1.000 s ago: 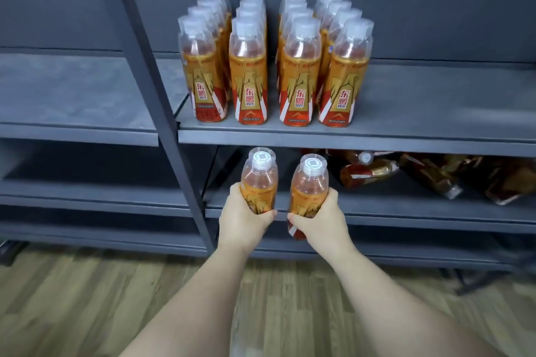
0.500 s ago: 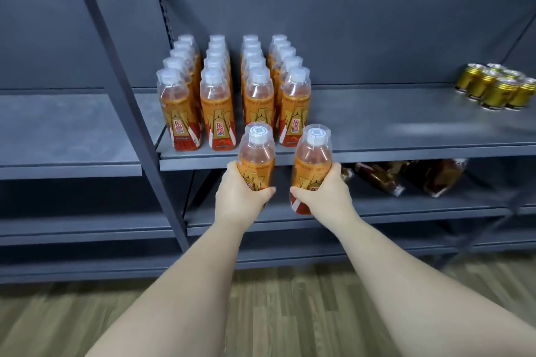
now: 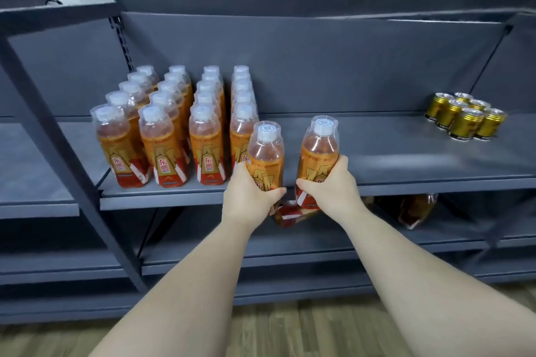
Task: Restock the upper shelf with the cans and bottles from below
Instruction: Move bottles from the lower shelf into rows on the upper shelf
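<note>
My left hand grips an orange drink bottle with a white cap, held upright at the front edge of the upper shelf. Beside it, my right hand grips a second, matching bottle, also upright. Both bottles hover just right of the block of orange bottles that stands in several rows on the shelf. Gold cans cluster at the shelf's far right. More bottles lie on their sides on the shelf below, partly hidden by my hands.
A dark slanted upright post of the rack crosses at the left. The shelf surface between the bottle block and the cans is bare. Lower shelves and a wooden floor lie beneath.
Both hands have lifted their bottles from the lower shelf up to the upper shelf's front edge and shifted right of the standing rows. My view has tilted upward, revealing the cans.
</note>
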{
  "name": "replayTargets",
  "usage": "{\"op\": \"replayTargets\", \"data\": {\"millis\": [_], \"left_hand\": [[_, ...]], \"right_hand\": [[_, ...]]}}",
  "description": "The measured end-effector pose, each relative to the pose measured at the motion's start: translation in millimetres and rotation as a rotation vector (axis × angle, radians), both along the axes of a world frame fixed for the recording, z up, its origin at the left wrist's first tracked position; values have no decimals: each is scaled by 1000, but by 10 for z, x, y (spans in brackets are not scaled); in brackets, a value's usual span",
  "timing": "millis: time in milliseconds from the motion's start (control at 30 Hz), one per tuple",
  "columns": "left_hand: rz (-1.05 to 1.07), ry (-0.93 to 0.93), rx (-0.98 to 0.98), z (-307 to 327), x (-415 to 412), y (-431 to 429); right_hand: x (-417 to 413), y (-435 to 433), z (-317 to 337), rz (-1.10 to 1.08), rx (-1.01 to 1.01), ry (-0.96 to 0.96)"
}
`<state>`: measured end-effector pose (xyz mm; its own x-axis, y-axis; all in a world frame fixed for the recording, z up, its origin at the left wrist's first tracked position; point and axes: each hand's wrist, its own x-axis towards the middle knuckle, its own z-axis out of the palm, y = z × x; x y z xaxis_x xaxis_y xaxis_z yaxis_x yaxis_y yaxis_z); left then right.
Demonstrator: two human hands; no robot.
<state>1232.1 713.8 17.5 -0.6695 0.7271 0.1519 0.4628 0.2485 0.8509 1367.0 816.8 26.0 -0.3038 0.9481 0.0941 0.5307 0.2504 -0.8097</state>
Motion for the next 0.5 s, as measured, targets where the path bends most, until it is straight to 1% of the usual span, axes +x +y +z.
{"op": "replayTargets", "data": {"millis": [267,500], "left_hand": [[74,22,-8,161,353,991],[147,-15,-23,183,278,1591]], "right_hand": [[318,915,150,30,8,24],[244,1526,152,48,-8,-3]]}}
